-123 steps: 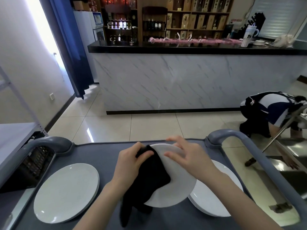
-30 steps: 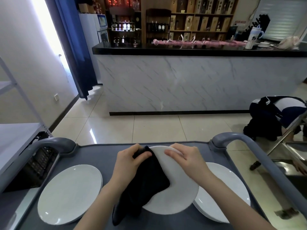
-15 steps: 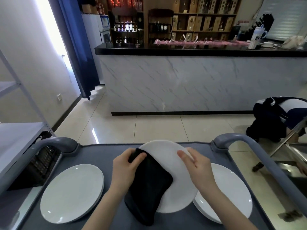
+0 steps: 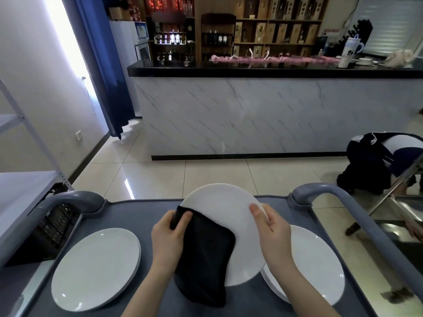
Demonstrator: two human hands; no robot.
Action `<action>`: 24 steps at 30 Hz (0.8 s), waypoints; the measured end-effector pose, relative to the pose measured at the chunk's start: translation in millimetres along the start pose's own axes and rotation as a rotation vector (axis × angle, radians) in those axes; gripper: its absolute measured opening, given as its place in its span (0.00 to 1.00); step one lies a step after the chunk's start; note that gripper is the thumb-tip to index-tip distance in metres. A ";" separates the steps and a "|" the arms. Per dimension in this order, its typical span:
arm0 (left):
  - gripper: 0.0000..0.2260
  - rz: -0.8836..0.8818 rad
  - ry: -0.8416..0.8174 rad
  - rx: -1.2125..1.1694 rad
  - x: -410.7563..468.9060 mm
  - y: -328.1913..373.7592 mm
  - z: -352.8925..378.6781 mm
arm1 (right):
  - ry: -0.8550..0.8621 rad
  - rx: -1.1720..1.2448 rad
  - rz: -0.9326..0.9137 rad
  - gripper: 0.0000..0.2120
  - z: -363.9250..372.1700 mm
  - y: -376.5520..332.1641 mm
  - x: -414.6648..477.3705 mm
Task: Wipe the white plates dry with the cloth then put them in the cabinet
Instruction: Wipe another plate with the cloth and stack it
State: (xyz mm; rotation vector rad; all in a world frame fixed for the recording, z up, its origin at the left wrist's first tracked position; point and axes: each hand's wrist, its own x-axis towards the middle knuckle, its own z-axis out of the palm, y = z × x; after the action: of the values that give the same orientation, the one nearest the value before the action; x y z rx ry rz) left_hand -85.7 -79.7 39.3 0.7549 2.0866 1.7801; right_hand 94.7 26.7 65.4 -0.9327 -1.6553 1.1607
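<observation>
The left hand [image 4: 168,239] pinches a black cloth [image 4: 203,255], thumb on top and fingers curled behind, against the left edge of a white plate [image 4: 219,204]. The right hand [image 4: 273,234] grips the plate's right rim with its thumb on the face. The plate is held tilted above the grey cart [image 4: 128,211], between a left stack of plates [image 4: 96,266] and a right stack of plates [image 4: 315,261].

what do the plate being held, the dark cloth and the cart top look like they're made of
The held plate looks like glazed ceramic: white, smooth, faint sheen. The cloth seems soft fabric, perhaps microfibre: matte black, hanging limp below the plate. The cart top is probably moulded plastic: matte grey-blue, rounded raised rim.
</observation>
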 end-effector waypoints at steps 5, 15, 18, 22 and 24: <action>0.13 0.112 -0.035 0.055 4.8 6.6 -7.0 | -0.250 -0.136 -0.043 0.10 -17.4 -7.4 17.7; 0.09 0.263 -0.246 0.172 20.7 21.1 0.6 | -0.437 -0.280 -0.221 0.11 4.1 -18.5 28.2; 0.09 0.095 -0.102 0.057 19.3 11.7 -4.0 | -0.183 -0.062 -0.076 0.13 5.4 -12.4 18.0; 0.18 -0.080 0.073 -0.032 -1.6 -9.0 0.5 | 0.123 0.118 0.129 0.21 18.1 -1.6 -1.7; 0.19 -0.084 0.074 -0.025 -5.2 -11.9 -0.1 | 0.108 0.083 0.120 0.19 16.6 3.9 -4.2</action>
State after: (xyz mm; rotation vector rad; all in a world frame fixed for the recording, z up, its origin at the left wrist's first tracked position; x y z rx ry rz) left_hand -83.9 -83.8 27.2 0.5936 2.1056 1.8109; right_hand 80.8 19.2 57.8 -1.0351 -1.4707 1.2285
